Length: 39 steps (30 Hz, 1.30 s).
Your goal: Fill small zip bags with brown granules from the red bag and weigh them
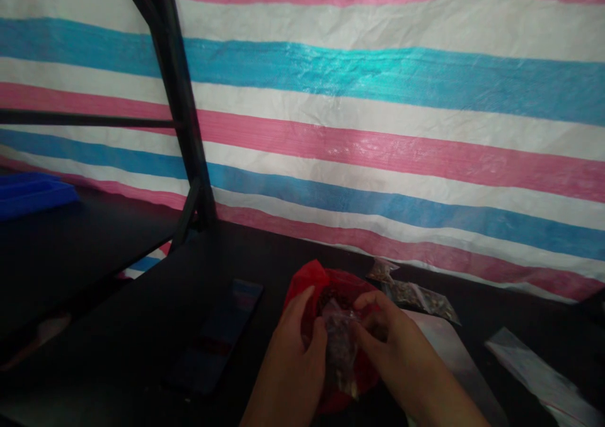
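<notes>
A small clear plastic bag (341,342) hangs between my hands, with a few small pale pieces at its bottom. My right hand (394,345) pinches its upper right edge between thumb and fingertips. On its left side my left hand (299,348) is curled, the thumb against the clear plastic and the other fingertips partly hidden. Behind and below it lies an open red plastic bag (309,275), with small brownish pieces (331,298) showing inside. The dim light blurs the small contents.
A dark phone (217,335) lies left on the black table (142,326). Filled clear bags (423,298) lie behind my right hand, beside a pale flat panel (442,335). Flat clear bags (539,370) are at right. A blue tray (35,193) and black metal post (182,99) stand left.
</notes>
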Motion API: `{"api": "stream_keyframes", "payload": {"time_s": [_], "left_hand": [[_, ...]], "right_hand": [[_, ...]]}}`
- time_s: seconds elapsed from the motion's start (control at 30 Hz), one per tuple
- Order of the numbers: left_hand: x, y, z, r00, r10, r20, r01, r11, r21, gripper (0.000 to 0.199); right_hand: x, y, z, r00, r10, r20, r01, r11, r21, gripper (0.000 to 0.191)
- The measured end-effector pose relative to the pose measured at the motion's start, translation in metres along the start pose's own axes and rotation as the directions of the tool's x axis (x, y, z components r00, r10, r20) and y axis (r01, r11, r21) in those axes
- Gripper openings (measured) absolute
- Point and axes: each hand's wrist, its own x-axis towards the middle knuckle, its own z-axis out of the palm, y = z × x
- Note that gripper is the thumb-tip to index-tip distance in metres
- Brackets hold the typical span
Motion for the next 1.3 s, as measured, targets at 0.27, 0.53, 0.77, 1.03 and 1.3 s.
{"api": "stream_keyframes", "payload": {"time_s": [0.27,0.53,0.77,1.03,1.3], "left_hand": [[-0.004,-0.002,-0.009,0.988,0.152,0.039,-0.154,0.889,0.431,0.048],[0.000,-0.005,-0.016,0.979,0.204,-0.004,-0.188,0.909,0.371,0.050],[0.009,-0.006,-0.026,0.939,0.286,-0.193,-0.211,0.918,0.335,0.049],[-0.011,0.009,-0.021,0.827,0.501,-0.255,-0.400,0.843,0.359,0.038],[-0.012,0.008,0.007,0.988,0.152,0.037,-0.155,0.985,0.080,0.053]], "right_hand": [[0.004,-0.003,0.000,0.997,-0.076,-0.022,0.075,0.995,-0.061,0.023],[0.003,0.003,0.011,0.997,-0.076,-0.027,0.072,0.991,-0.115,0.045],[0.010,-0.004,0.000,0.999,-0.009,0.038,0.011,0.998,-0.061,0.052],[0.004,-0.002,-0.005,0.993,-0.037,-0.115,0.049,0.994,0.100,0.032],[-0.010,0.026,-0.027,0.995,-0.025,-0.093,0.051,0.957,0.285,0.045]]}}
